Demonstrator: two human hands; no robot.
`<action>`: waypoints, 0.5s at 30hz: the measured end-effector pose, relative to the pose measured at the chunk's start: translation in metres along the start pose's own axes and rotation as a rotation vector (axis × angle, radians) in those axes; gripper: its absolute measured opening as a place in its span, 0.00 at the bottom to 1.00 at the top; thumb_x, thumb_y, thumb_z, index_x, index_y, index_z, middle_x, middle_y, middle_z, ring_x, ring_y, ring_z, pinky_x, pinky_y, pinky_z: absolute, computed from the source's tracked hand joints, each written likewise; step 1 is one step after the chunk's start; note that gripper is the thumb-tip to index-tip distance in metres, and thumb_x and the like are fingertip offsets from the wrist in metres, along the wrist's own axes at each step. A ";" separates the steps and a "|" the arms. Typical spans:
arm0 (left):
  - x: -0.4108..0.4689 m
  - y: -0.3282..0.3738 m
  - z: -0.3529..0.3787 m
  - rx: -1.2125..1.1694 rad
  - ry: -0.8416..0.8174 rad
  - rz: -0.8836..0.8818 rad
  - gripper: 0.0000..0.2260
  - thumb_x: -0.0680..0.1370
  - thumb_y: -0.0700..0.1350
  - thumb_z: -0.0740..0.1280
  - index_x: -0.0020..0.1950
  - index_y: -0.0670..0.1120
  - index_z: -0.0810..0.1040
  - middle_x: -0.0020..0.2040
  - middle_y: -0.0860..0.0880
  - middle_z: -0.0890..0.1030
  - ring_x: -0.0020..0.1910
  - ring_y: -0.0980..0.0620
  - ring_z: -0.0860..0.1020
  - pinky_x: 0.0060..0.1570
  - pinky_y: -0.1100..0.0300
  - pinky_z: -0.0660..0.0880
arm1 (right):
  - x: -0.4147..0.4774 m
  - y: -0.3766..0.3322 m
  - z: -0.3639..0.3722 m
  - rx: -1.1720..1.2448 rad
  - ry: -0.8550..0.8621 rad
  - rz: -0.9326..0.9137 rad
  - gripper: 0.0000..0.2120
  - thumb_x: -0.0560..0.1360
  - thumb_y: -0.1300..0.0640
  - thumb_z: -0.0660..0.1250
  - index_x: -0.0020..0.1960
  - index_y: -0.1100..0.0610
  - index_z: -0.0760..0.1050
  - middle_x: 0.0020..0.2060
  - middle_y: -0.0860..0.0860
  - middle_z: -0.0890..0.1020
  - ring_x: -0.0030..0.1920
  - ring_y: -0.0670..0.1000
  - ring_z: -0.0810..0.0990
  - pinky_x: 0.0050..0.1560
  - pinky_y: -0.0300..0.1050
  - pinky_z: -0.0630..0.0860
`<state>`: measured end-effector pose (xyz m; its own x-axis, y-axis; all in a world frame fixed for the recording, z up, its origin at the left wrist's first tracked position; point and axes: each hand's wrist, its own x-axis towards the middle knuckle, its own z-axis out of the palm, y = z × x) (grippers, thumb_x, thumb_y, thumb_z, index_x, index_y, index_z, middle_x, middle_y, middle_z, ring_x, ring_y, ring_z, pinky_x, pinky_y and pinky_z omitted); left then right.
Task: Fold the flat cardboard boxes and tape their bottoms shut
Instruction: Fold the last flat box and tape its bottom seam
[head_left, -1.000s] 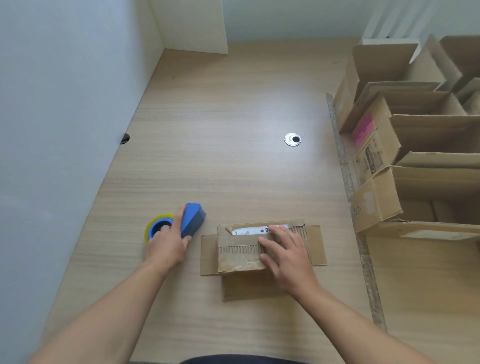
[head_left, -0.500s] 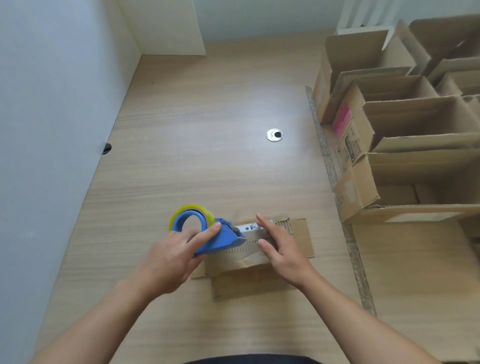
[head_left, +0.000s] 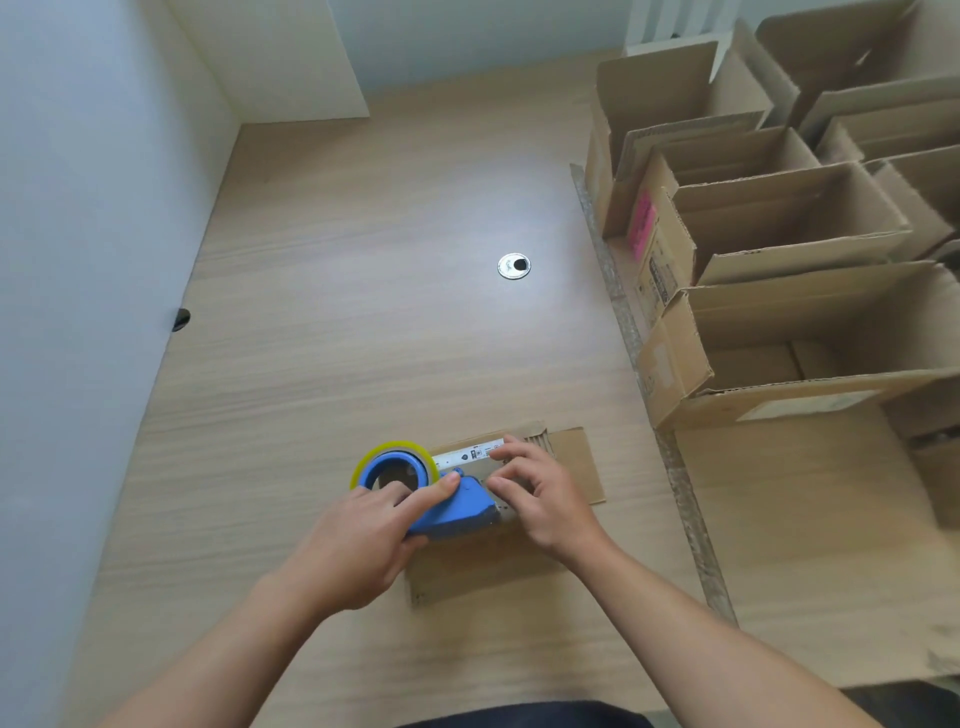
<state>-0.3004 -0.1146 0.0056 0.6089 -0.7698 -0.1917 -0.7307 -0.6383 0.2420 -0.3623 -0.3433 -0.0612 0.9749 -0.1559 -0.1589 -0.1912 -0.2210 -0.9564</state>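
**Tape dispenser held over the small box**

The left hand (head_left: 358, 540) grasps the blue tape dispenser (head_left: 457, 512), its fingers wrapped round the body and the forefinger laid along the top edge. The yellow-rimmed tape roll (head_left: 395, 460) sits just beyond that grip, on the far side of the knuckles. The dispenser's nose points away from the grip toward the right hand (head_left: 540, 499).

Directly beneath the grip lies the small cardboard box (head_left: 571, 462), folded low on the wooden table (head_left: 363, 312), with its flaps spreading out to the right of the grip and toward the person. A white label (head_left: 467, 454) runs along the box's far edge, just past the dispenser.

The right hand arches over the box right beside the dispenser's nose. Its fingertips (head_left: 498, 454) touch the label's end, and its thumb comes near the nose. Whether this hand pinches anything or only presses down cannot be told.

Well off to the right of the grip stands a cluster of open cardboard boxes (head_left: 779, 218), one bearing a pink sticker (head_left: 641, 223). Far beyond the grip, a round metal grommet (head_left: 514, 266) is set into the tabletop.
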 end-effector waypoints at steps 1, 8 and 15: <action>0.000 -0.001 0.003 -0.005 -0.022 -0.021 0.37 0.81 0.53 0.61 0.72 0.72 0.33 0.50 0.55 0.73 0.44 0.49 0.72 0.48 0.57 0.70 | 0.000 -0.001 -0.001 0.037 0.005 0.017 0.06 0.76 0.62 0.71 0.40 0.59 0.82 0.56 0.42 0.80 0.68 0.37 0.71 0.67 0.37 0.67; 0.004 -0.005 0.005 -0.015 -0.056 -0.076 0.36 0.82 0.55 0.57 0.65 0.75 0.27 0.51 0.57 0.70 0.46 0.50 0.71 0.51 0.58 0.68 | -0.008 0.021 -0.072 0.350 0.447 0.342 0.12 0.78 0.58 0.69 0.36 0.54 0.82 0.48 0.58 0.80 0.38 0.43 0.82 0.48 0.49 0.81; 0.006 -0.004 0.003 -0.006 -0.097 -0.075 0.37 0.82 0.55 0.57 0.63 0.77 0.25 0.51 0.57 0.69 0.46 0.50 0.71 0.52 0.56 0.70 | 0.017 0.029 -0.060 0.208 0.415 0.587 0.13 0.76 0.49 0.70 0.38 0.57 0.77 0.36 0.55 0.79 0.37 0.52 0.80 0.48 0.62 0.81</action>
<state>-0.2944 -0.1167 0.0010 0.6288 -0.7173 -0.3003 -0.6824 -0.6941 0.2293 -0.3579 -0.4102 -0.0770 0.5882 -0.5515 -0.5915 -0.6014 0.1906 -0.7758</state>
